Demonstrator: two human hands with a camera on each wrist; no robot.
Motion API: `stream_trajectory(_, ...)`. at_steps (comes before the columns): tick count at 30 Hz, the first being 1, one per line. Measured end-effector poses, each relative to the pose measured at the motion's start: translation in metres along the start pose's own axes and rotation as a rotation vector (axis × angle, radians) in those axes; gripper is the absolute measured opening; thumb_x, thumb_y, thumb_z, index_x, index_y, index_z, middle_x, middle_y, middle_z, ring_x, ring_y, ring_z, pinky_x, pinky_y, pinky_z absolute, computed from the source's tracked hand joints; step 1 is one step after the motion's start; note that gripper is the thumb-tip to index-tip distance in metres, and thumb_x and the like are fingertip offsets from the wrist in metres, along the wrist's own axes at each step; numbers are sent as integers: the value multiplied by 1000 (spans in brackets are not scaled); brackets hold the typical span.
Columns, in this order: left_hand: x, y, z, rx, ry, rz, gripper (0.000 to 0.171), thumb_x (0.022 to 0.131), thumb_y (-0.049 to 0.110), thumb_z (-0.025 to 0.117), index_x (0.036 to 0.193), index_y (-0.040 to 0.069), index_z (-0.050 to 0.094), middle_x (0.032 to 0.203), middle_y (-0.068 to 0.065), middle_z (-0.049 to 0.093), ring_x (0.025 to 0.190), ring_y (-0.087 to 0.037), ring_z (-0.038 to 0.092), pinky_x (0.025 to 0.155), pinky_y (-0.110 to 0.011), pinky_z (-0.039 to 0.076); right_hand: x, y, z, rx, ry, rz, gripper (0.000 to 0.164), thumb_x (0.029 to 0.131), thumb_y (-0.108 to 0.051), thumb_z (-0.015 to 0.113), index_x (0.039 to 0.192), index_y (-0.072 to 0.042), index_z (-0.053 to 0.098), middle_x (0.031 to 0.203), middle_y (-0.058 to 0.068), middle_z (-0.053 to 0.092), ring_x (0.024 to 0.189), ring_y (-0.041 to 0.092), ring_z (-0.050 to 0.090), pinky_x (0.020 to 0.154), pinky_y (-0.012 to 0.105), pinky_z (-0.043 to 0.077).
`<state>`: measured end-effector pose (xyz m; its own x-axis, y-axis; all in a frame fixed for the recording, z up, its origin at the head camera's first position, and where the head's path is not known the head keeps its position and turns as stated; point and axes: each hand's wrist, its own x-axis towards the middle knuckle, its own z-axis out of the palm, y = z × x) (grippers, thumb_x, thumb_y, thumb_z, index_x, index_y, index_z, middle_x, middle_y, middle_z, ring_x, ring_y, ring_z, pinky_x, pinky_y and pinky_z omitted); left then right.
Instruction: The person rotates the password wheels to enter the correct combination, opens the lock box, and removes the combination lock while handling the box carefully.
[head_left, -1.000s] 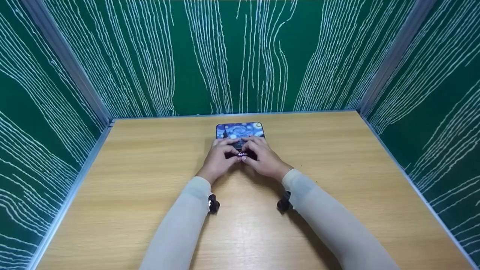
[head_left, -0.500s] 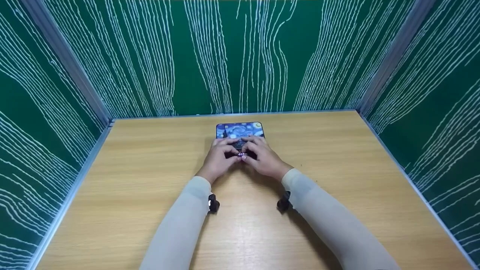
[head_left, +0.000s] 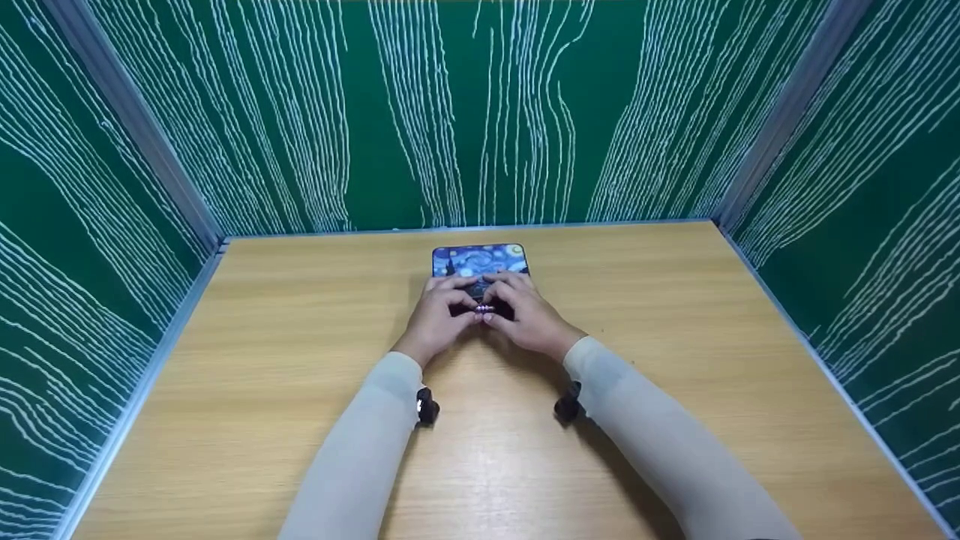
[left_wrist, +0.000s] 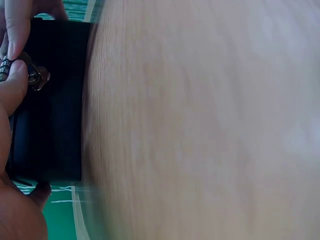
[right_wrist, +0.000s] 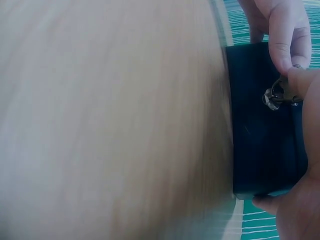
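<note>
A box point(head_left: 480, 260) with a blue swirling night-sky picture on its lid stands at the far middle of the table. Its dark front point(left_wrist: 55, 125) carries a metal hasp point(left_wrist: 41, 77), where a small combination padlock point(head_left: 484, 308) with ringed dials hangs. My left hand point(head_left: 437, 321) pinches the padlock from the left between thumb and forefinger. From the other side my right hand point(head_left: 531, 319) pinches it too, the two thumb tips meeting in front. The remaining fingers of both hands spread over the lid and sides. In the right wrist view the thumbs partly hide the padlock point(right_wrist: 286, 92).
The wooden table point(head_left: 300, 420) runs up to green walls point(head_left: 390, 112) with white wavy lines on three sides. Grey metal posts point(head_left: 780, 112) stand at the back corners. A small dark camera point(head_left: 427, 409) is strapped at each wrist.
The hands stay in place around the padlock, with only a slight shift of the right thumb. The box has not moved.
</note>
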<state>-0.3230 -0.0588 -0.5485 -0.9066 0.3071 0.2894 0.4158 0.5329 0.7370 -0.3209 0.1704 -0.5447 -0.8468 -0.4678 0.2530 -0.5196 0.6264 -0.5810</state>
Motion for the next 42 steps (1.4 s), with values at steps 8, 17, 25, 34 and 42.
stream_trajectory(8, 0, 1, 0, 9, -3, -18, 6, 99, 19, 89, 103, 14, 89, 166, 4, 66, 158, -29, 46, 138, -49, 35, 0, 1, 1, -5, 9, 3, 17, 111, -28, 75, 122, -17, 69, 178, 7, 50, 170, 40, 33, 140, 68, 29)
stream_trajectory(17, 0, -1, 0, 14, -8, -27, 5, 100, 19, 89, 103, 16, 89, 167, 6, 65, 159, -29, 45, 139, -49, 34, 0, -1, 0, -7, 2, 5, 15, 112, -29, 72, 122, -17, 71, 179, 6, 49, 171, 40, 33, 140, 68, 27)
stream_trajectory(25, 0, 0, 0, 27, -4, -1, 8, 99, 20, 90, 104, 14, 89, 165, 4, 66, 157, -28, 47, 137, -47, 36, -2, -3, -1, -5, 9, -12, 18, 111, -29, 73, 124, -16, 69, 176, 9, 51, 168, 40, 35, 140, 67, 28)
stream_trajectory(34, 0, 0, 0, 10, 0, -14, 7, 98, 19, 90, 102, 14, 89, 166, 5, 66, 157, -29, 47, 138, -49, 36, 0, -2, -2, -14, 4, -4, 16, 111, -25, 75, 122, -15, 69, 177, 9, 51, 168, 40, 36, 140, 66, 29)
stream_trajectory(42, 0, 1, -1, 11, -11, -28, 6, 99, 19, 89, 103, 15, 89, 166, 7, 65, 158, -28, 45, 138, -49, 35, 0, -2, -1, -6, -2, 7, 16, 112, -29, 72, 122, -17, 70, 178, 7, 49, 170, 39, 34, 140, 68, 28)
